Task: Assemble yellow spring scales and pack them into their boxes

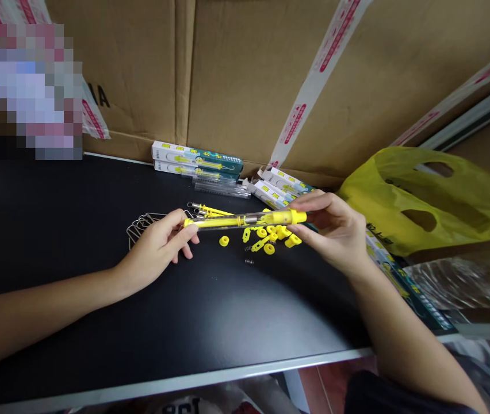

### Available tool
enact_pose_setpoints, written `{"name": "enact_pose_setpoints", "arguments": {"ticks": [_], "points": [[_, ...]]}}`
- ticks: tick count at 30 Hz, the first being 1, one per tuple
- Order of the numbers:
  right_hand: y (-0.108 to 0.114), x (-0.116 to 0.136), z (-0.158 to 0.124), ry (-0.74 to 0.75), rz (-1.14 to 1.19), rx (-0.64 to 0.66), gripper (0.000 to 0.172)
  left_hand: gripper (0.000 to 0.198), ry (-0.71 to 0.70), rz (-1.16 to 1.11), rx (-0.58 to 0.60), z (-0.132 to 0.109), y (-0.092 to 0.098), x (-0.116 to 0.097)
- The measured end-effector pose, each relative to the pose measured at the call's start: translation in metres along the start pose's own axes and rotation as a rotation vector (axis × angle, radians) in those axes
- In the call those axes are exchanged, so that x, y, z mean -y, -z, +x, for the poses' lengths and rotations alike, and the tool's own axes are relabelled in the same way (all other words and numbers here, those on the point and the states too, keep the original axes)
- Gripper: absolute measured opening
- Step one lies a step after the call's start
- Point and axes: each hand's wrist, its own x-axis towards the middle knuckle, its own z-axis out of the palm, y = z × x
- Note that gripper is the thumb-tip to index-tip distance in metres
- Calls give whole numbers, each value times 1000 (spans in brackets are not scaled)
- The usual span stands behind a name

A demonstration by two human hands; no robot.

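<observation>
A clear-tubed spring scale (238, 221) with yellow inner parts is held level above the table, between both hands. My left hand (163, 241) pinches its left yellow end between thumb and fingers. The thumb and fingers of my right hand (333, 230) close on the yellow cap (299, 217) at the other end. Below and behind the tube lie loose yellow parts, among them a ring (224, 241), several caps and flat pieces, and a small spring (249, 261). Wire hooks (135, 230) are heaped beside my left hand, which partly hides them.
Printed boxes (197, 160) and clear tubes (221, 187) lie by the cardboard cartons (236, 75) at the back. A yellow plastic bag (435, 201) sits at the right, above clear plastic wrapping (464, 282). The black table (176, 333) ends in a pale front edge.
</observation>
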Motion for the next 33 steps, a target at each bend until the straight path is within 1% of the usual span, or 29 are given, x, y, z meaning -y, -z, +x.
{"name": "enact_pose_setpoints", "arguments": {"ticks": [3, 7, 10, 14, 21, 25, 29, 33], "points": [[1, -2, 1, -14, 1, -11, 22, 29, -12, 56, 0, -1, 2, -4], [2, -3, 2, -22, 25, -3, 23, 31, -54, 242, -30, -2, 6, -9], [3, -3, 2, -18, 11, 3, 23, 29, -73, 303, -47, -1, 7, -9], [2, -4, 2, -20, -5, 17, 23, 26, -58, 251, -42, 1, 6, -6], [1, -5, 1, -53, -10, 30, 22, 26, -33, 111, -36, 3, 5, -2], [-1, -7, 0, -65, -20, 16, 23, 27, -17, 112, -70, 2, 6, -4], [-4, -6, 0, -55, -13, 12, 22, 31, -37, 236, -114, 1, 5, -6], [-4, -4, 0, -30, -7, -15, 23, 33, -81, 408, -81, 0, 4, -5]]}}
